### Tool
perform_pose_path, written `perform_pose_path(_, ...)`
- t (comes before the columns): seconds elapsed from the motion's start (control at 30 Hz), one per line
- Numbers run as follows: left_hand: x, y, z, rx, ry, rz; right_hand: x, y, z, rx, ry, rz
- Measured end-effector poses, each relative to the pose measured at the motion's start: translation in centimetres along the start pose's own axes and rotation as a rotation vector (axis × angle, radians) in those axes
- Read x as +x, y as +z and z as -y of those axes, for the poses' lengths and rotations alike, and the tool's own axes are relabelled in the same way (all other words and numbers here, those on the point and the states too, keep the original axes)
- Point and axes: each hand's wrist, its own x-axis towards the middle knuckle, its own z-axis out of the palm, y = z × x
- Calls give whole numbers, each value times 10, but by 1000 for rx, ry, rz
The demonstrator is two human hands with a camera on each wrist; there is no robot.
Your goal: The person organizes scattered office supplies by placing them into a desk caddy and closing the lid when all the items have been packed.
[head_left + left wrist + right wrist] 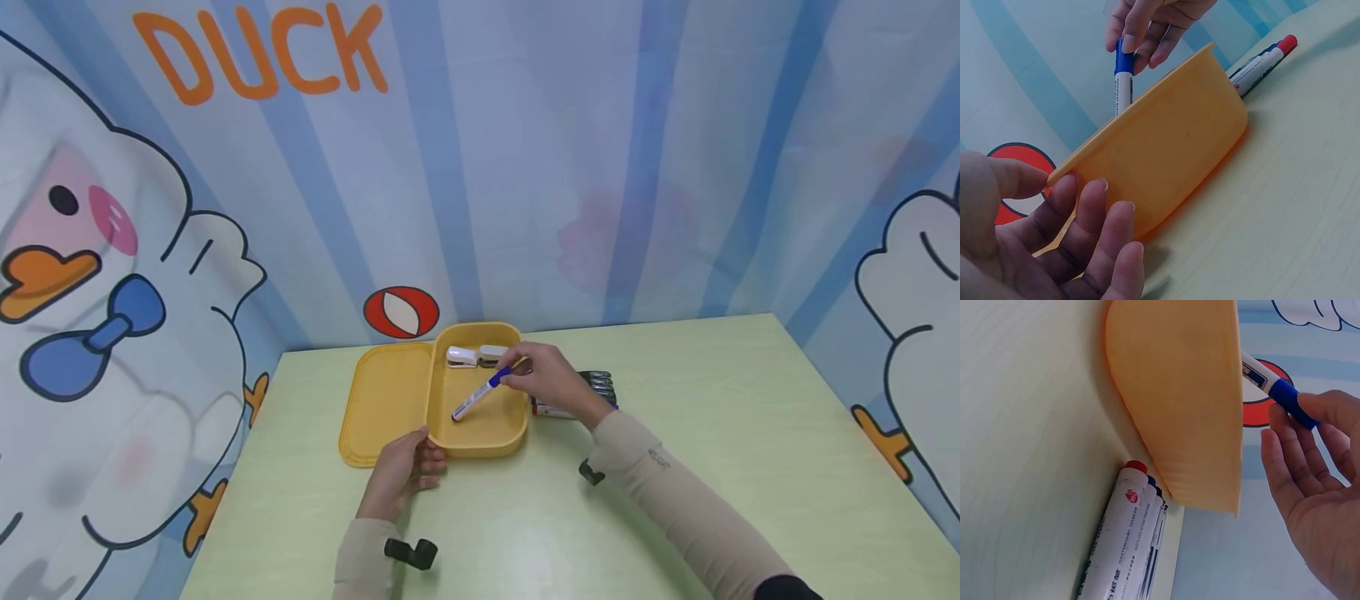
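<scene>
Over the yellow plastic box [483, 450], my right hand [553, 382] pinches a whiteboard marker [474, 402] by its blue cap. The marker slants down into the box; its white barrel shows in the head view, its lower end is hidden behind the wall in both wrist views. My left hand [405, 473] holds the box's near left corner, thumb on the rim and fingers below, as the left wrist view shows. Two small white stapler-like items [461, 357] lie at the far end inside the box, one partly covered by my right hand.
The box's yellow lid [390, 404] lies opened flat on its left. Right of the box, several whiteboard markers [1124, 540] lie side by side, with red, blue and black caps, partly under my right forearm. A printed curtain [525, 167] stands behind the pale table [750, 433].
</scene>
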Motion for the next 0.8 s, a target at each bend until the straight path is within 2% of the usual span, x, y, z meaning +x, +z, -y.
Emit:
perform_pose_path(0.4,-1,0,1,-3,-1,-2,23,7,7,-19,-14,154)
perform_pose_path(0.67,0,0,1,1,0,-8,39,15,8,102,53,226)
perform_pose_path(0.8,-1,1,-1,6,-8,-10,50,18,7,103,81,245)
